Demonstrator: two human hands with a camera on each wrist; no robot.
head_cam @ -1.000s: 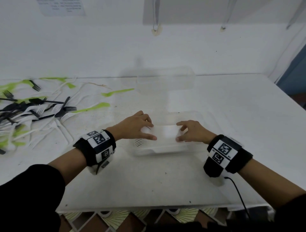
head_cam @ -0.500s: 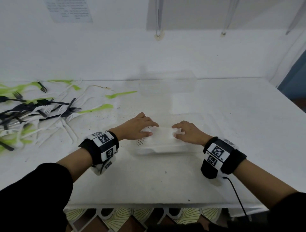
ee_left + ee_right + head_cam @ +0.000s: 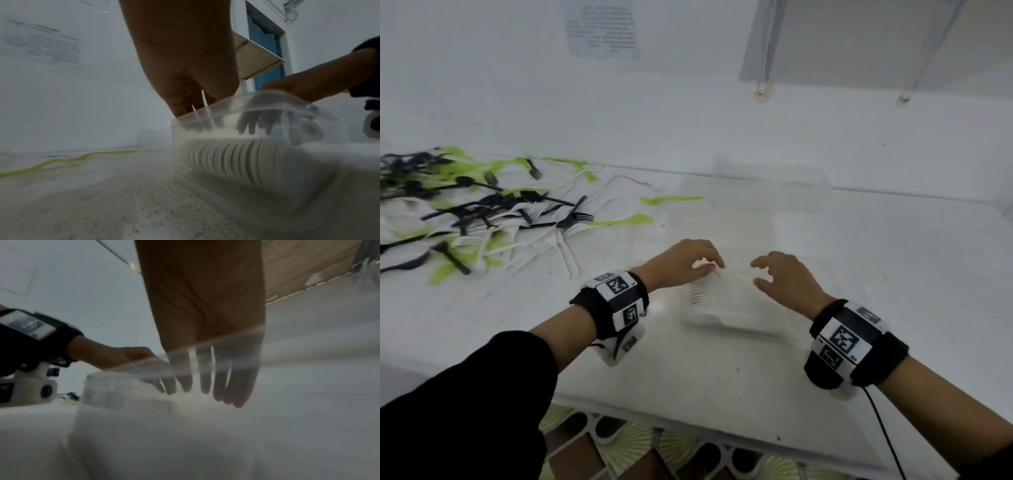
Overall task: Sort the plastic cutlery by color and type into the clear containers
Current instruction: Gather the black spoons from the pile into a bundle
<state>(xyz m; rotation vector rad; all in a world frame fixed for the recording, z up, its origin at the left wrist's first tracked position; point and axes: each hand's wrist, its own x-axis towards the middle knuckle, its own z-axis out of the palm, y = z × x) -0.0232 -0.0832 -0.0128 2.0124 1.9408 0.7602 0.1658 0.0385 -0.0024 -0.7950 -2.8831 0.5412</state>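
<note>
Table (image 3: pixel 893 274), white, against white wall (image 3: pixel 688 120)

Clear container (image 3: pixel 736 308): glossy see-through plastic. Stacked white forks (image 3: pixel 236 155) inside: smooth plastic. Tabletop (image 3: pixel 722 383): matt white, speckled, slightly rough. Wristbands (image 3: pixel 859 346): black cloth.

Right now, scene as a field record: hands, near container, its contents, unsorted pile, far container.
left hand: fingers reach down inside the near container
right hand: fingers reach down inside it, holding nothing visible
near container: clear, open, on the table
contents: row of white forks stacked along the bottom
unsorted pile: black, white and green cutlery, table's left
far container: clear, near the wall; contents not discernible
</note>
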